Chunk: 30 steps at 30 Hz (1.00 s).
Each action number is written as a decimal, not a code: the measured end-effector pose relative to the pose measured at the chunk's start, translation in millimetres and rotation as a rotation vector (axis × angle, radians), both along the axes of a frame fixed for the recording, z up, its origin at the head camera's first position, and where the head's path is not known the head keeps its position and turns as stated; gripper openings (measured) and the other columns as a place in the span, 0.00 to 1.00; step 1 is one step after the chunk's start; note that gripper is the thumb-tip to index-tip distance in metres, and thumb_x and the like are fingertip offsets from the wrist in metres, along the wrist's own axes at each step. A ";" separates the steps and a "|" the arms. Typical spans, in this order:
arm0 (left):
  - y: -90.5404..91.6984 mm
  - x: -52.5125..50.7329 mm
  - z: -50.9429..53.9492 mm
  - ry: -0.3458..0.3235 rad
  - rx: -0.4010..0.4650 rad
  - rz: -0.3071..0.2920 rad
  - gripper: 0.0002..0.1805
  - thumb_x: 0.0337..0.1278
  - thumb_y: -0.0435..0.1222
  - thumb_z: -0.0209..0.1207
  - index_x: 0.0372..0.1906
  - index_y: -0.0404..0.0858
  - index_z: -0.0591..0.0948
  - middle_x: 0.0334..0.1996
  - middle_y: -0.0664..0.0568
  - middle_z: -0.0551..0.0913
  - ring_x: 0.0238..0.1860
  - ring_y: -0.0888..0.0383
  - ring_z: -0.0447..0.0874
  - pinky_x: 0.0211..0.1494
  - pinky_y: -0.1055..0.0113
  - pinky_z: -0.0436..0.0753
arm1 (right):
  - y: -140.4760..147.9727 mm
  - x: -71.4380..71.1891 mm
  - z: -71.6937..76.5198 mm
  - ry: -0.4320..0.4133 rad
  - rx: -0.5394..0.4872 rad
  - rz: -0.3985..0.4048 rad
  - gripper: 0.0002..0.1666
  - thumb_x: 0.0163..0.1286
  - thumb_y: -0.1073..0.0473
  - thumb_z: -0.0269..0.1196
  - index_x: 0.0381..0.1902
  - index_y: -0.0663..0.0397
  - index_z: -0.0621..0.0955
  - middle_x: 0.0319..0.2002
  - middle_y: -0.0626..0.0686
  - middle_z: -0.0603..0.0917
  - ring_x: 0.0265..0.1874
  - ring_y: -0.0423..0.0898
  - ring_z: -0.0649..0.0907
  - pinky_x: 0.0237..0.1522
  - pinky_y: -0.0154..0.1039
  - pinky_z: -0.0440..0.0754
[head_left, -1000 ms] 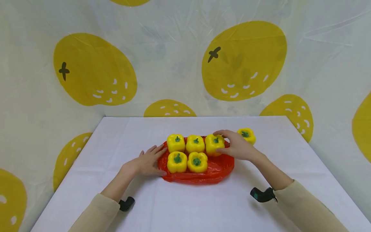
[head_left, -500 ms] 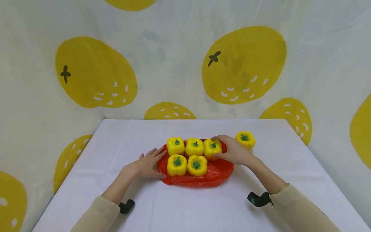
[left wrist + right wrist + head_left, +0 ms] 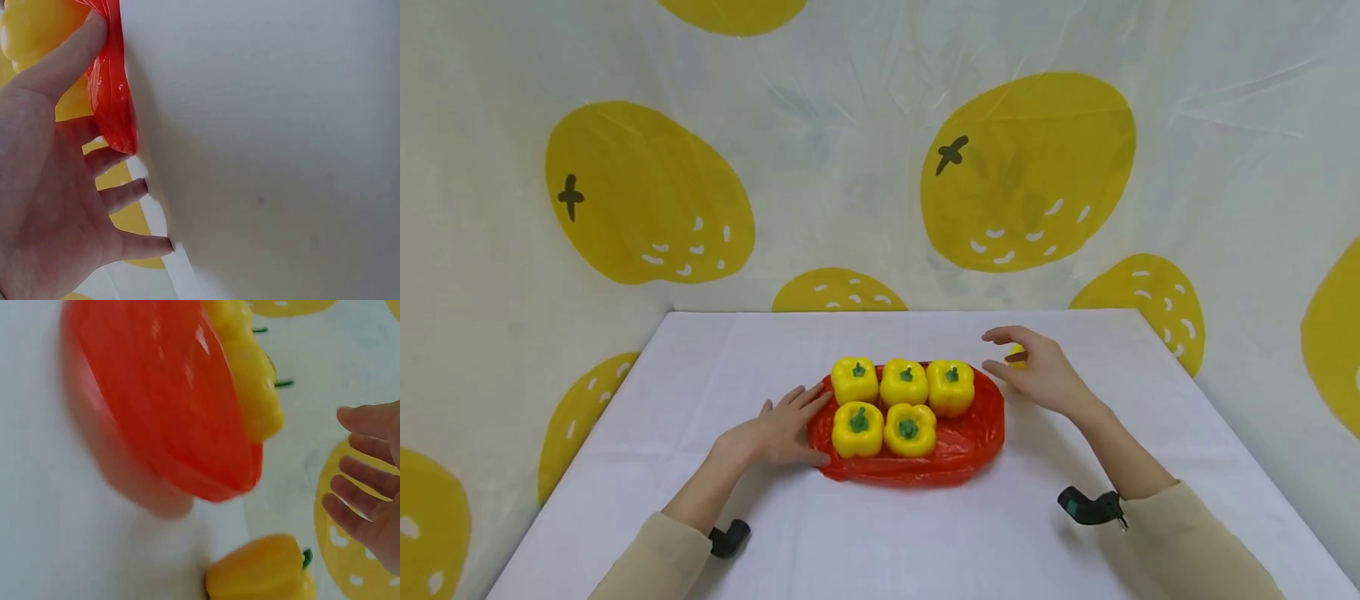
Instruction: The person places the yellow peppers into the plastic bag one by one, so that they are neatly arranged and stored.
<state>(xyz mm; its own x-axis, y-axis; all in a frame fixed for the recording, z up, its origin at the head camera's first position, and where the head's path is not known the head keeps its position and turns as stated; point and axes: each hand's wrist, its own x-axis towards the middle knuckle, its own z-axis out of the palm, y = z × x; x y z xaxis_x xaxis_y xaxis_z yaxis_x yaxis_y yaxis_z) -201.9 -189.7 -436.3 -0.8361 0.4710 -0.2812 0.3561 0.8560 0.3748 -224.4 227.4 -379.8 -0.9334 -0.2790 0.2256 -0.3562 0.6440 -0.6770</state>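
Note:
Several yellow bell peppers with green stems sit on a red plastic bag (image 3: 966, 437), three in the back row and two in front. My left hand (image 3: 778, 432) rests at the bag's left end with fingers spread; in the left wrist view the thumb touches the red plastic (image 3: 112, 94). My right hand (image 3: 1037, 372) is in the air off the bag's right end, fingers loosely bent and holding nothing. It is nearest to a loose bell pepper (image 3: 259, 569), mostly hidden behind it in the head view. The back row's right bell pepper (image 3: 951, 388) stands untouched.
A white cloth (image 3: 880, 542) covers the table, whose far edge meets a hanging sheet (image 3: 850, 192) printed with big yellow fruit. Dark wrist cameras (image 3: 1090, 507) hang beneath both forearms, close above the cloth.
My right hand has let go of the back row's right bell pepper and moved right, in front of the loose one. That pepper stays on the bag. The left hand has kept its place.

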 end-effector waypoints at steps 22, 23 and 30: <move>-0.6 -1.7 -3.6 0.000 0.006 0.008 0.56 0.54 0.58 0.70 0.83 0.46 0.57 0.82 0.46 0.51 0.80 0.38 0.44 0.70 0.22 0.46 | 82.9 -17.8 -18.7 -0.228 0.021 0.034 0.49 0.69 0.53 0.71 0.79 0.59 0.59 0.75 0.67 0.60 0.74 0.72 0.56 0.68 0.72 0.60; -0.6 -1.6 -3.9 -0.001 0.005 0.009 0.56 0.54 0.58 0.71 0.83 0.46 0.57 0.82 0.46 0.51 0.80 0.38 0.44 0.70 0.22 0.46 | 83.6 -17.8 -20.1 -0.235 0.016 0.034 0.49 0.69 0.53 0.71 0.79 0.58 0.60 0.75 0.68 0.61 0.74 0.71 0.57 0.68 0.72 0.61; -0.5 -2.7 -6.5 0.004 -0.005 0.005 0.56 0.54 0.59 0.70 0.83 0.47 0.56 0.82 0.47 0.50 0.80 0.38 0.44 0.70 0.23 0.46 | 90.2 -21.0 -26.8 -0.285 0.007 0.025 0.50 0.68 0.54 0.71 0.80 0.56 0.59 0.75 0.68 0.62 0.73 0.72 0.58 0.65 0.74 0.63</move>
<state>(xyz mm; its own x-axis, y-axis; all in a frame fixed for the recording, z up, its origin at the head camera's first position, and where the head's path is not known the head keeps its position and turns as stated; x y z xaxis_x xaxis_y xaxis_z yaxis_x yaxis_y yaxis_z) -204.5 -190.2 -442.7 -0.8397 0.4651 -0.2804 0.3529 0.8598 0.3691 -245.4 317.6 -406.6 -0.9518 -0.3031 -0.0464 -0.1681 0.6423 -0.7478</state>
